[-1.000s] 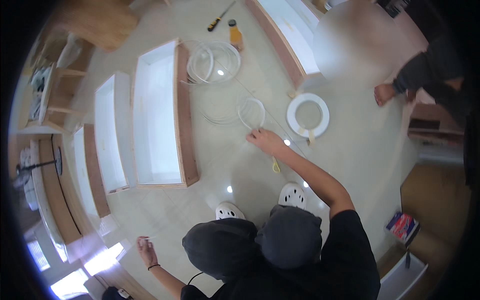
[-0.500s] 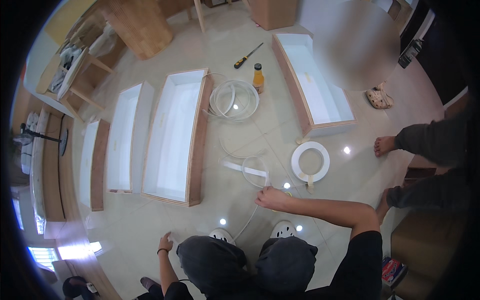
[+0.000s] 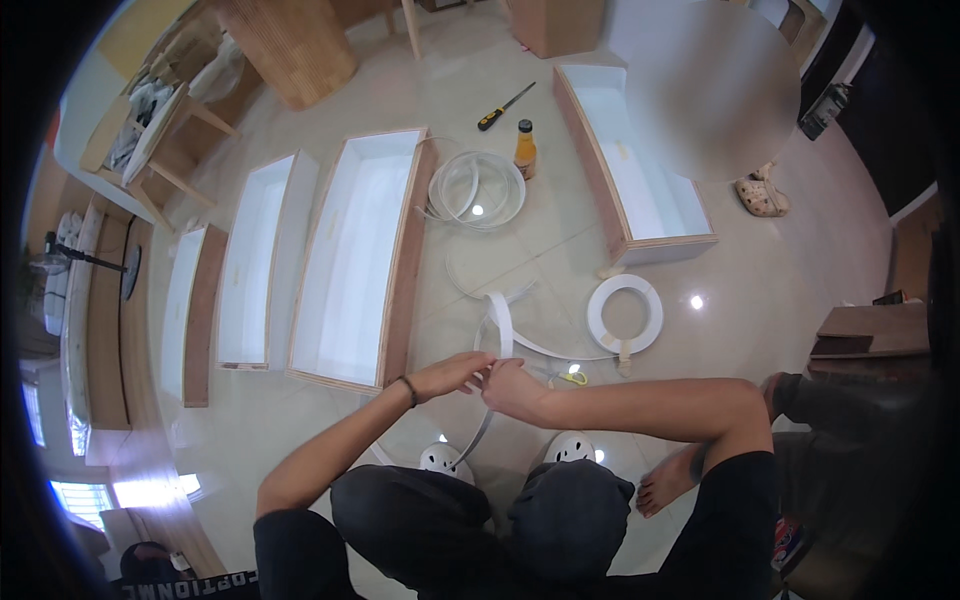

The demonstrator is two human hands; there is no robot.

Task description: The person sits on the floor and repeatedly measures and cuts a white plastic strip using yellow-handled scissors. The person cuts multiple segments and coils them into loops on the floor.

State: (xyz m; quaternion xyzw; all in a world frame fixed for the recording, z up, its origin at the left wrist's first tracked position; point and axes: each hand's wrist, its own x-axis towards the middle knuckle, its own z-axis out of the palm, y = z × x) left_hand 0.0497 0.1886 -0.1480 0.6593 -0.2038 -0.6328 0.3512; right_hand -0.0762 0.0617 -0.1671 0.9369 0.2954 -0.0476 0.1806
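Note:
My left hand (image 3: pixel 448 377) and my right hand (image 3: pixel 515 390) meet over the floor in front of my knees. Both are closed on a flat white edge-banding strip (image 3: pixel 503 325), their fingertips partly hiding one another. Above them the strip stands in a loop; one length runs right to a white roll of edge banding (image 3: pixel 655 315) lying flat with bits of tape on it. Below, strip hangs toward my left shoe (image 3: pixel 446 460). Yellow-handled scissors (image 3: pixel 573 378) lie just beyond my right wrist, partly covered.
Long white-lined wooden boxes (image 3: pixel 350 260) stand at left, another (image 3: pixel 600 170) at upper right. Between them are a coil of thin strip (image 3: pixel 521 190), an orange bottle (image 3: pixel 525 155) and a black-and-yellow-handled tool (image 3: pixel 490 121). Another person's bare foot (image 3: pixel 668 483) is close on my right.
My left hand has come up from the lower left to join my right hand at the strip. The strip now rises in a loop. The other person's foot has moved nearer.

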